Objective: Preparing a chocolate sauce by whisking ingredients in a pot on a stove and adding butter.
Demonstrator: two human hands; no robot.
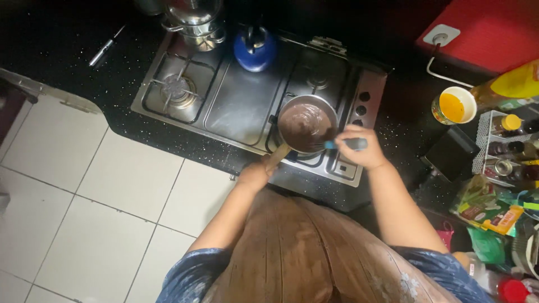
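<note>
The right hand [362, 147] covers most of the blue-handled utensil [343, 144]; its working end, at nine o'clock, is too blurred to identify. At twelve o'clock the steel pots [193, 19] are cut off by the edge.

Dim in here, light falling from above and behind. The black counter [67, 50] swallows nearly everything, while the white floor tiles [73, 185] catch a soft glow. There's glare on the steel pots [193, 19] and the hob [241, 101]. Wide-lens bending shows at the edges, and the right hand [362, 147] is slightly smeared.
</note>
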